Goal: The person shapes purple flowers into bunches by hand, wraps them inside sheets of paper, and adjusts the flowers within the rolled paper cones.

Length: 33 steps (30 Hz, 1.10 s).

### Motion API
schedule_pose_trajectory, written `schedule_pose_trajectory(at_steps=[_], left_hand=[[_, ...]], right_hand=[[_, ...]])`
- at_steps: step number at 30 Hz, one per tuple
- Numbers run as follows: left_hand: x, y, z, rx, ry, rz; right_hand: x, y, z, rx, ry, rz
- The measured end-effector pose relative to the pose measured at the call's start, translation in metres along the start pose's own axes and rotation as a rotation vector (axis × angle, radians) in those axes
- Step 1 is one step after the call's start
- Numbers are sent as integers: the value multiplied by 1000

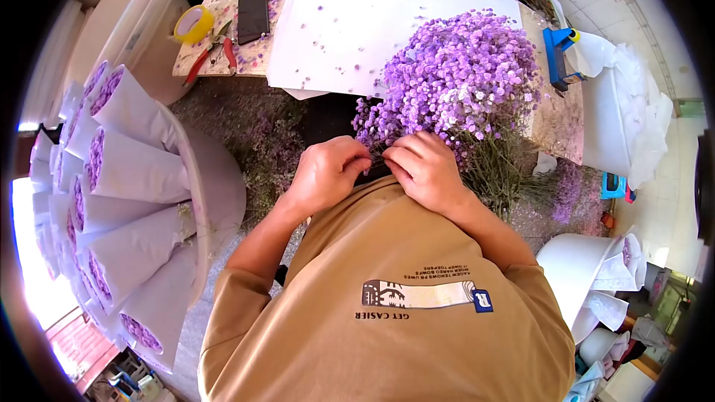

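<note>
A large bunch of purple baby's breath [462, 67] lies at the table's near edge, its thin green stems [499, 171] spreading toward the lower right. My left hand [331, 173] is closed in a pinch just below the bunch's left side. Whatever it may hold is too small to name. Close beside it, my right hand [428, 171] has its fingers bent and pressed together against the lower edge of the blossoms. What lies between those fingertips is hidden. White paper sheets [335, 22] scattered with loose petals lie behind the flowers.
Red-handled pliers [211, 54], yellow tape [194, 24] and a black phone [253, 16] lie at the table's left. A blue tape dispenser [560, 58] sits right. A big tub [216, 186] holds several paper-wrapped bunches [134, 171]. Another white tub [570, 268] stands lower right.
</note>
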<state>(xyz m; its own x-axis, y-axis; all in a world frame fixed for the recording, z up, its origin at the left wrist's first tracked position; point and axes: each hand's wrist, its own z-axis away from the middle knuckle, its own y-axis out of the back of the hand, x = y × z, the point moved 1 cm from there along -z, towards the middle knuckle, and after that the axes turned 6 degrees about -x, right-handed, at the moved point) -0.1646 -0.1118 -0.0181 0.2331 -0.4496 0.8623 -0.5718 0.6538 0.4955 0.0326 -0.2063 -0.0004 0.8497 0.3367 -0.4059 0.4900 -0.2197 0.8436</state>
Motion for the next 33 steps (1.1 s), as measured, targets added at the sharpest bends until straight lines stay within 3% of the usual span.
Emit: schedule_pose_trajectory(at_steps=[2,3,5,6,7,9,10,14,17,21,23,27,32,33], left_hand=[[5,5,1,45,159,177],[-5,3,0,128,127,311],[-28,19,-7,47,422,876],[-21,25,-13,24,428,922],[-17,23,-19,29,426,920],[-11,16,-31,-41,461,517],[-21,7,-36,-30,312,365],[-26,-6,-42,-154,411,189],[-34,-11,-39,-50,377,328],[-22,-4,-33,93,302,554],[-21,0,-31,149,392,825],[-21,10,-31,51,308,1187],[-5,15,-33,-10,356,1119],[-4,13,-33,-29,338,972]], right_hand=[[0,1,2,5,-10,-3],[1,0,2,1,-1,6],[2,-1,3,-1,14,11],[2,-1,3,-17,25,0],[2,-1,3,-32,34,-10],[2,0,3,-32,36,-12],[2,1,3,-32,33,-15],[2,2,4,-45,35,-15],[1,7,1,-8,15,-33],[5,18,-4,207,-112,-70],[9,24,-7,161,-133,46],[22,20,-11,72,-105,155],[30,21,-13,95,-145,123],[30,23,-14,92,-143,126]])
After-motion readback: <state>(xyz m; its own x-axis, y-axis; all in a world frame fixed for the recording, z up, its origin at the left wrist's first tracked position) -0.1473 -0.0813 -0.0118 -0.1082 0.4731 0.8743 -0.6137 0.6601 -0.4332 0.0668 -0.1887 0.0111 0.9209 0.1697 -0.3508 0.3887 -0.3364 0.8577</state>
